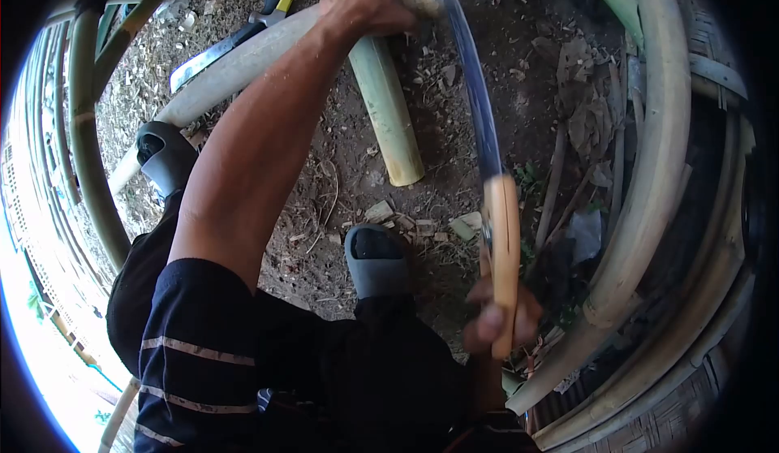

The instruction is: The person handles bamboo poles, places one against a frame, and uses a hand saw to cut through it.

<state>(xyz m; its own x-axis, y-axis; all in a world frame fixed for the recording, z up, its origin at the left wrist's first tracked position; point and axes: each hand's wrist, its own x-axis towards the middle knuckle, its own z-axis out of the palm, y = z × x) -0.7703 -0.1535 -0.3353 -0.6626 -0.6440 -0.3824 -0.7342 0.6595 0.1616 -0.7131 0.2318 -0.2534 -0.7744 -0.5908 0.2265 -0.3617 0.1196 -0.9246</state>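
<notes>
At twelve o'clock the left hand [365, 2] is closed around the end of a bamboo pole [243, 59] that slants down toward nine o'clock. At five o'clock the right hand [497, 317] is clenched around the wooden handle of a long blade [475, 88], which runs up to the pole's end. A machete [213, 53] lies on the ground at eleven o'clock.

Left hand [365, 0] on bamboo pole [243, 59], right hand [497, 317] gripping saw [479, 120].
</notes>
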